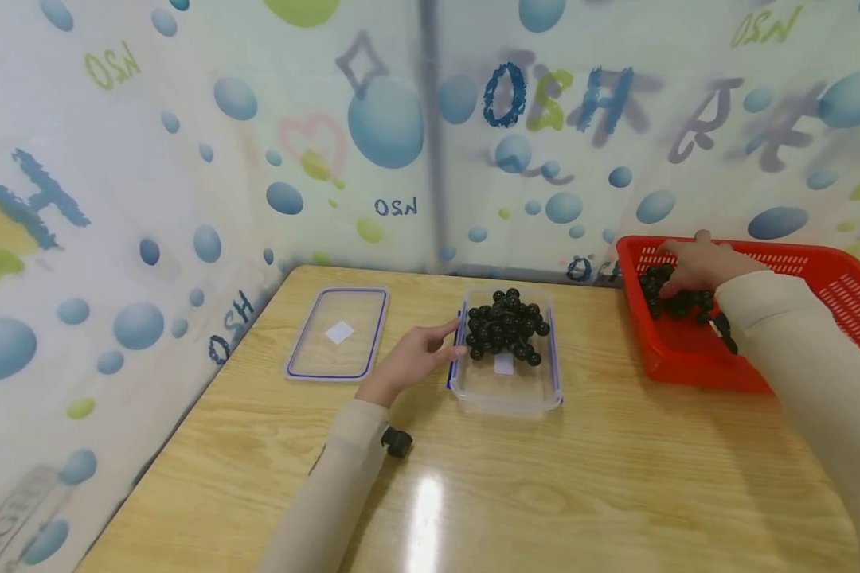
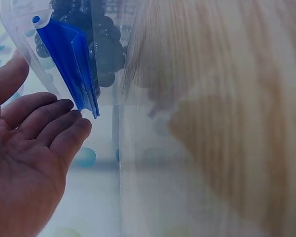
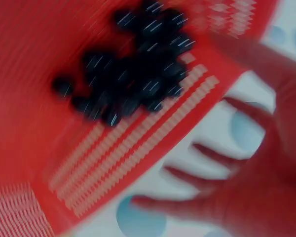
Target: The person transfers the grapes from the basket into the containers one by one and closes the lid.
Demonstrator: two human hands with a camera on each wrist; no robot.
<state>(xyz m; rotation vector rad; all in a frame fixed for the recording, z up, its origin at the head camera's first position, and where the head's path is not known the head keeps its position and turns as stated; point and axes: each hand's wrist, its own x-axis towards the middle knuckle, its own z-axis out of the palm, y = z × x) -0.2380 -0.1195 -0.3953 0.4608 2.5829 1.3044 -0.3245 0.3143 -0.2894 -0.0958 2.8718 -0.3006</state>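
The right hand (image 1: 701, 264), fingers spread, should gently scoop beneath the grapes (image 3: 133, 74) at nine o'clock in the red basket (image 1: 688, 364), with the left hand (image 1: 417, 358), fingers extended, bracing the clear box (image 1: 507, 391) at nine o'clock.

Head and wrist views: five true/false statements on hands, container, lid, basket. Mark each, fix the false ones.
1. The clear container holds a bunch of black grapes. True.
2. The lid is on the container. False: it lies flat on the table, left of the container in the head view.
3. The right hand is over the red basket. True.
4. The left hand's grip is closed round a bunch. False: its fingers are extended beside a blue latch of the container.
5. The basket has no grapes in it. False: a second bunch lies inside.
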